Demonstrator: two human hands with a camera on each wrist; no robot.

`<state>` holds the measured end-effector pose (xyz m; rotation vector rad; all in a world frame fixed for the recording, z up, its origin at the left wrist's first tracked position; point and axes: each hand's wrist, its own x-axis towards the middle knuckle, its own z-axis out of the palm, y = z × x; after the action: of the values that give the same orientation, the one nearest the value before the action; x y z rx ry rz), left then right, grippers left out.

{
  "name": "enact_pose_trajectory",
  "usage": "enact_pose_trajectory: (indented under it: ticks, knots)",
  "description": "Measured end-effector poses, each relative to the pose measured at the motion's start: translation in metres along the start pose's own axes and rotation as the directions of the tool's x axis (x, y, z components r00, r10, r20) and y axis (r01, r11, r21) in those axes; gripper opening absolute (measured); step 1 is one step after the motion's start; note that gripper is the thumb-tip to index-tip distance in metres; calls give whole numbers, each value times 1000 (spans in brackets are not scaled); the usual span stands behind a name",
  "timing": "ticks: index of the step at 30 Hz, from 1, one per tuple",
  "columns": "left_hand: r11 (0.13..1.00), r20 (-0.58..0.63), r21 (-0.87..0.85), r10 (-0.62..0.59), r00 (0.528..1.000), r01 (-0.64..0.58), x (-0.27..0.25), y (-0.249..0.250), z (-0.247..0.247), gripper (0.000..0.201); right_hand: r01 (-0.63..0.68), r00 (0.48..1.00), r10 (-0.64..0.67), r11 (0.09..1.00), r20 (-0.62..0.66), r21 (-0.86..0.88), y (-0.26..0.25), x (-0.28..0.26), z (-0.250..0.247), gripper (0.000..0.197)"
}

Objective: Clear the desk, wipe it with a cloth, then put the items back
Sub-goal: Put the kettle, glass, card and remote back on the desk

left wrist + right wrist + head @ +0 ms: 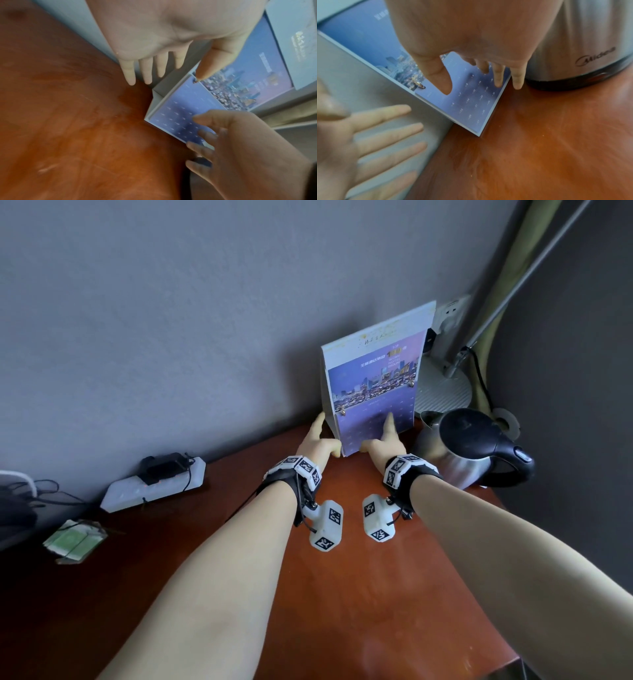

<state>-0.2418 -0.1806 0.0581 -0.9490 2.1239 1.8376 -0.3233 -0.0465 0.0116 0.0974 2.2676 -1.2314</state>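
Note:
A desk calendar point(373, 385) with a purple city picture stands upright on the reddish-brown desk point(359, 594), near the grey wall. My left hand point(317, 441) is at its left edge. In the left wrist view the left hand point(171, 70) has straight fingers along the calendar's point(240, 88) grey side and its thumb tip on the front face. My right hand point(383, 436) lies on the lower front. In the right wrist view the right hand point(472, 86) has thumb and straight fingers touching the calendar's point(471, 105) date grid, with the little finger past the right edge.
A steel kettle point(469, 446) with a black lid and handle stands close to the right of the calendar. Behind it are a round lamp base point(442, 392) and a wall socket point(448, 313). A white power strip point(154, 487) and a green packet point(73, 542) lie at the left.

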Motion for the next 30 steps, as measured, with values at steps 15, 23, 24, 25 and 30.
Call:
enact_pose_trajectory:
  ticks: [15,23,24,25,30]
  knots:
    - [947,-568,39,-242,786,319,-176,-181,-141,18,93,949,21,934,313,-345,6,-125,83,23]
    - [831,-608,41,-419,674,554,-258,-254,-179,14,119,859,134,887,495,-446,46,-185,161,22]
    - [823,-589,31,-443,676,567,-259,-261,-182,14,123,855,139,882,500,-456,48,-190,168,22]
    - [823,-571,20,-457,683,568,-260,-264,-184,14,123,854,146,876,500,-466,48,-195,175,21]
    - [830,-461,17,-488,741,558,-245,-278,-193,37,103,878,157,861,453,-497,43,-205,215,19]
